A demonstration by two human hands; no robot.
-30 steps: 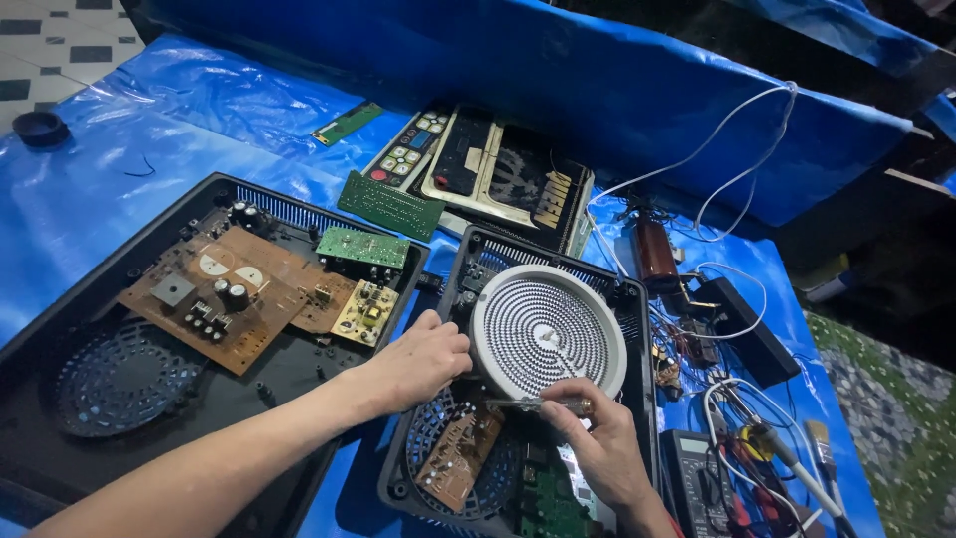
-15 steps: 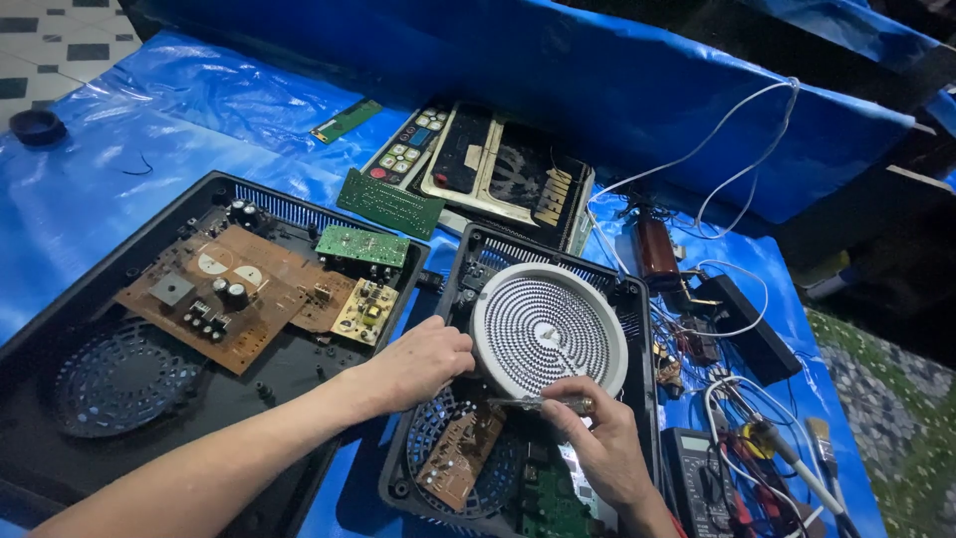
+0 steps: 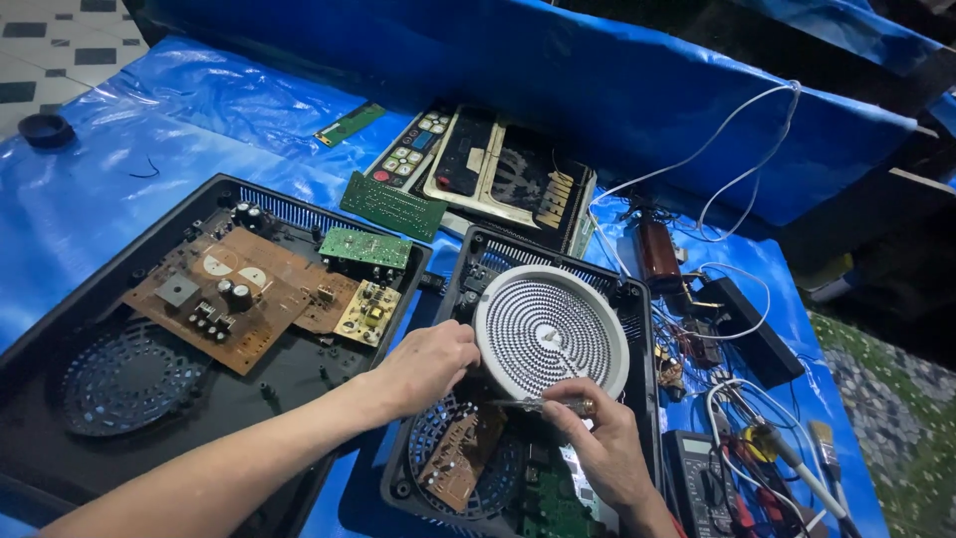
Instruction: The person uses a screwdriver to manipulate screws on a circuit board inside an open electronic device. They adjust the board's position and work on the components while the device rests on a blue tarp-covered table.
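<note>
My left hand (image 3: 428, 364) rests on the left rim of the round coil (image 3: 551, 331), fingers curled over its edge and pressed together, holding it where it sits tilted in the upper half of the small black case (image 3: 637, 299). My right hand (image 3: 597, 443) is just below the coil's near edge, thumb and forefinger pinching a thin tool (image 3: 543, 405) that lies almost level, its tip pointing left under the disc; I cannot tell exactly what the tip touches. Compared with a second ago almost nothing has shifted: the coil sits at the same angle, my left hand has kept its grip, and my right has only crept a little along the rim. I judge from that stillness that I am working at one spot under the disc, which has not come free. Beneath my hands a brown board (image 3: 460, 460) lies over the fan grille, with a green board (image 3: 558, 508) near my right wrist. To the left the big case (image 3: 60, 329) holds its own boards, and a meter (image 3: 697, 483) lies to my right among wires.
</note>
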